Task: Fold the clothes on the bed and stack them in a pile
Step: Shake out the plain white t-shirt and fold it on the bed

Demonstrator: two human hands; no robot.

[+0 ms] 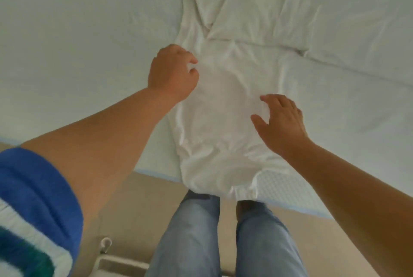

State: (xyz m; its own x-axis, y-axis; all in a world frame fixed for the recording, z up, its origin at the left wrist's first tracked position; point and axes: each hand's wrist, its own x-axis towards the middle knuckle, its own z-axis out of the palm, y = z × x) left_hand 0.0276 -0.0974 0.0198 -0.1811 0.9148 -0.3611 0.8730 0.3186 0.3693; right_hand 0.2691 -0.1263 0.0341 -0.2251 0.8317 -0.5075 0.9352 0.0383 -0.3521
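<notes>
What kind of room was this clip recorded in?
Most likely a bedroom: a bed with a pale sheet fills the view, a white garment lies spread on it, and beige carpet shows below its edge.

Pale bed (67, 42) under white garment (223, 97)

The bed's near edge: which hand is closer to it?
Right. The right hand rests lower on the white garment, nearer the bed's edge; the left hand is farther up.
</notes>
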